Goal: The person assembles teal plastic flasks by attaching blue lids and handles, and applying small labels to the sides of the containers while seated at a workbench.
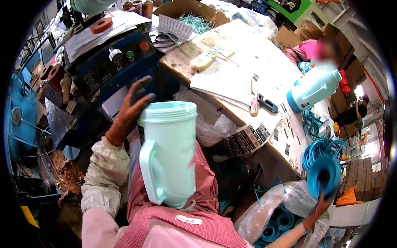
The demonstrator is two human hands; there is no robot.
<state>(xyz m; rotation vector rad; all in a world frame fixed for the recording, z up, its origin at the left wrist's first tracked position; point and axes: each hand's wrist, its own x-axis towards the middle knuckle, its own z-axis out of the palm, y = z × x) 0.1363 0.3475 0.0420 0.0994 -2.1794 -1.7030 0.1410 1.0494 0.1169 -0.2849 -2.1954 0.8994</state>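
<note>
A mint-green plastic jug (pixel 175 144) with a side handle and threaded open rim stands upright over my lap. My left hand (pixel 126 109), in an orange-brown glove with dark fingertips, is beside the rim, its fingers stretched and apart; I cannot tell whether it touches the jug. Far to the right, my right hand (pixel 316 213) grips a blue round plastic part (pixel 317 178) with a hole in its middle. Below it, a clear plastic bag (pixel 252 217) holds several similar blue round parts (pixel 285 221).
A worktable (pixel 264 49) carries papers (pixel 225 78), a black clip-like tool (pixel 267 103) and blue straps (pixel 320 153). Another mint jug (pixel 316 91) lies tilted near its far edge. A dark machine panel (pixel 111 62) with knobs stands left. A person (pixel 308 49) sits beyond the table.
</note>
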